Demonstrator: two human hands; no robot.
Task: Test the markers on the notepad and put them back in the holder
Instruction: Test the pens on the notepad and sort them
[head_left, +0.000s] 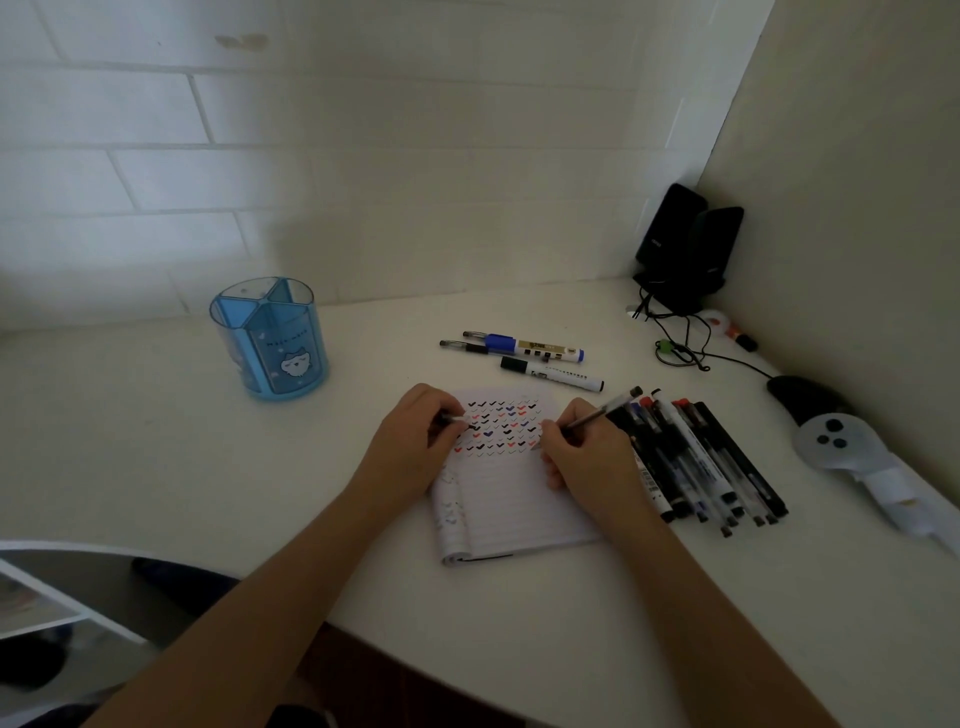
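Note:
An open lined notepad (511, 499) lies on the white desk, its upper part covered with small black, blue and red check marks. My right hand (587, 457) grips a thin pen (605, 410) with its tip on the page's right edge. My left hand (415, 441) rests on the notepad's left edge and pinches a small pen cap (457, 420). The blue translucent holder (270, 338) stands upright at the far left with nothing visible in its compartments. Beyond the notepad lie three markers and pens (530, 353). A row of several pens (696, 457) lies right of the notepad.
Two black speakers (685, 244) with tangled cables stand in the far right corner. A black mouse (802, 397) and a white controller (852, 457) lie along the right wall. The desk's curved front edge (171, 561) runs at the lower left.

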